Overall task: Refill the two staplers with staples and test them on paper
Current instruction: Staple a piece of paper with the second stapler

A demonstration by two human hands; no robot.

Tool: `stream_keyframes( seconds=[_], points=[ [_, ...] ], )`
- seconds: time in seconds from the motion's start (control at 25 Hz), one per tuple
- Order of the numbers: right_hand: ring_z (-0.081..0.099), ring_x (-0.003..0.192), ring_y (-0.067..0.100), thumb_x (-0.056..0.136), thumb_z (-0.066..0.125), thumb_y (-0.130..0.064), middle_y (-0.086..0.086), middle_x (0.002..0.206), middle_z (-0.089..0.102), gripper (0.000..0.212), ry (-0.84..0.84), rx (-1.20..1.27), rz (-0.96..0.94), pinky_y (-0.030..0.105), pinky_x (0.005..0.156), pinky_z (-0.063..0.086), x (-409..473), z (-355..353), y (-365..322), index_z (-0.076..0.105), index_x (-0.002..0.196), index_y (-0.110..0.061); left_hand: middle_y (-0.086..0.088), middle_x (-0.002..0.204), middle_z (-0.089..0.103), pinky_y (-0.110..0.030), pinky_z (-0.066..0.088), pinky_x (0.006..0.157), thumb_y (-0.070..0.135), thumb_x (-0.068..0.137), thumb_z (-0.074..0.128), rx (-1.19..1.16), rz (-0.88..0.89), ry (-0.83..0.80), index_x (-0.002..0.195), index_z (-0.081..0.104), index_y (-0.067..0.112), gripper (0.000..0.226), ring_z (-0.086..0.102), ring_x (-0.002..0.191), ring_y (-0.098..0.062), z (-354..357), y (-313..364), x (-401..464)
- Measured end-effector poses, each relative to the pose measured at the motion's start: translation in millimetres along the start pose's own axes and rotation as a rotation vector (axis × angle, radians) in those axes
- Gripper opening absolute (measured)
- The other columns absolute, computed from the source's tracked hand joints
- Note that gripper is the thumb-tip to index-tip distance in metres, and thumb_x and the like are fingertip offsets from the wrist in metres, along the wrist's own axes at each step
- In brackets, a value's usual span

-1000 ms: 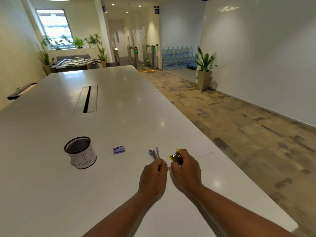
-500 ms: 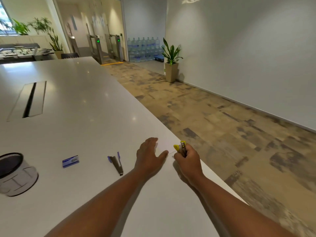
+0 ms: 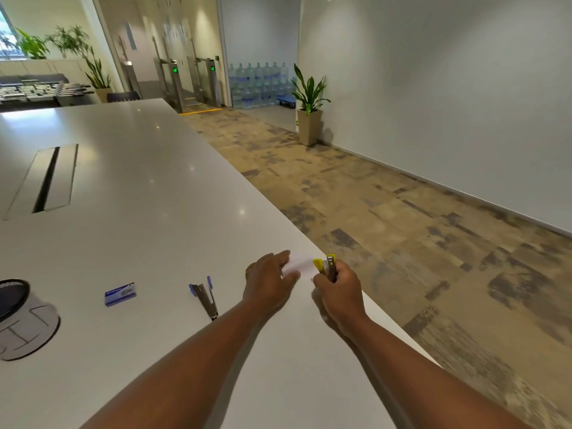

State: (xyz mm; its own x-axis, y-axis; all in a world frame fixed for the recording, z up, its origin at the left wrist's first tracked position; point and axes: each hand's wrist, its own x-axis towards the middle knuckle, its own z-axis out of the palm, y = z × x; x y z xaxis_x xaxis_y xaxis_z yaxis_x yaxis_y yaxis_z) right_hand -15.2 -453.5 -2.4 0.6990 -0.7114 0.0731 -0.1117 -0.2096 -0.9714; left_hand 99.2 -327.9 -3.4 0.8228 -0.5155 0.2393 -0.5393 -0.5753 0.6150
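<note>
On the long white surface (image 3: 130, 187), the thin white paper sheet (image 3: 301, 262), light and floppy, lies under the left hand (image 3: 267, 281) with fingers spread flat, while beside it the right hand (image 3: 339, 284) grips the small, rigid yellow stapler (image 3: 325, 265).

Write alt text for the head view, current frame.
At a long white table, the right hand grips a yellow stapler beside a sheet of paper that the left hand rests on. A blue stapler lies open to the left, near a staple box and mesh cup.
</note>
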Motion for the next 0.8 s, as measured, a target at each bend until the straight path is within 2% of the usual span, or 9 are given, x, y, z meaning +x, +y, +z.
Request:
stream_keyframes(
  seconds=[0.12,0.24,0.36,0.44,0.56,0.64,0.72,0.8],
  points=[
    [0.041,0.055,0.020,0.071,0.062,-0.025,-0.001,0.062,0.044,0.023,-0.015,0.026,0.044,0.035,0.053,0.039,0,-1,-2,0.044,0.076,-0.013,0.003,0.126,0.073,-0.021,0.044,0.090,0.029,0.086,0.076,-0.252,-0.143,0.031,0.129,0.070,0.021,0.044,0.067,0.111,-0.018,-11,6,-9],
    [0.045,0.054,0.013,0.070,0.065,-0.021,-0.012,0.062,0.050,0.016,-0.046,0.067,0.069,0.031,0.057,0.041,-1,1,-7,0.050,0.075,-0.018,0.004,0.110,0.076,-0.013,0.052,0.072,0.021,0.086,0.079,-0.599,-0.209,0.032,0.117,0.075,0.020,0.031,0.070,0.094,-0.015,-32,4,-20],
    [0.057,0.063,0.008,0.078,0.073,-0.018,-0.016,0.071,0.062,0.018,-0.148,0.200,0.086,0.027,0.064,0.046,-10,21,-28,0.061,0.089,-0.025,-0.003,0.105,0.077,-0.024,0.060,0.070,0.021,0.090,0.077,-0.833,-0.303,0.006,0.108,0.075,0.027,0.019,0.073,0.090,-0.020,-69,0,-34],
    [0.056,0.063,0.013,0.078,0.075,-0.022,-0.010,0.066,0.060,0.016,-0.200,0.304,0.069,0.030,0.059,0.045,-19,41,-48,0.060,0.082,-0.020,-0.011,0.106,0.076,-0.029,0.060,0.069,0.022,0.092,0.075,-0.939,-0.389,-0.019,0.114,0.075,0.022,0.021,0.072,0.080,-0.021,-95,-8,-44],
    [0.066,0.079,0.016,0.085,0.074,-0.028,-0.006,0.081,0.070,0.010,-0.336,0.429,0.098,0.033,0.063,0.046,-33,73,-78,0.068,0.090,-0.022,-0.012,0.101,0.075,-0.031,0.059,0.066,0.023,0.095,0.072,-1.009,-0.434,-0.027,0.121,0.073,0.018,0.026,0.065,0.066,-0.020,-135,-27,-65],
    [0.068,0.087,0.018,0.086,0.073,-0.028,0.000,0.095,0.075,0.018,-0.455,0.461,0.112,0.036,0.071,0.048,-42,90,-91,0.071,0.104,-0.028,-0.009,0.100,0.075,-0.029,0.058,0.062,0.024,0.097,0.069,-0.986,-0.450,-0.018,0.120,0.074,0.021,0.024,0.066,0.068,-0.017,-158,-38,-80],
    [0.068,0.084,0.018,0.087,0.068,-0.019,0.003,0.103,0.077,0.029,-0.593,0.445,0.089,0.034,0.068,0.049,-52,108,-100,0.071,0.113,-0.032,-0.007,0.102,0.075,-0.028,0.057,0.063,0.025,0.098,0.068,-0.948,-0.467,-0.021,0.121,0.073,0.022,0.024,0.067,0.075,-0.016,-180,-50,-97],
    [0.066,0.080,0.017,0.087,0.061,-0.001,0.002,0.101,0.076,0.044,-0.713,0.395,0.047,0.032,0.064,0.049,-60,122,-103,0.070,0.117,-0.032,-0.007,0.099,0.073,-0.027,0.055,0.063,0.024,0.098,0.068,-0.920,-0.484,-0.045,0.120,0.073,0.020,0.024,0.064,0.073,-0.014,-198,-60,-111]
  ],
)
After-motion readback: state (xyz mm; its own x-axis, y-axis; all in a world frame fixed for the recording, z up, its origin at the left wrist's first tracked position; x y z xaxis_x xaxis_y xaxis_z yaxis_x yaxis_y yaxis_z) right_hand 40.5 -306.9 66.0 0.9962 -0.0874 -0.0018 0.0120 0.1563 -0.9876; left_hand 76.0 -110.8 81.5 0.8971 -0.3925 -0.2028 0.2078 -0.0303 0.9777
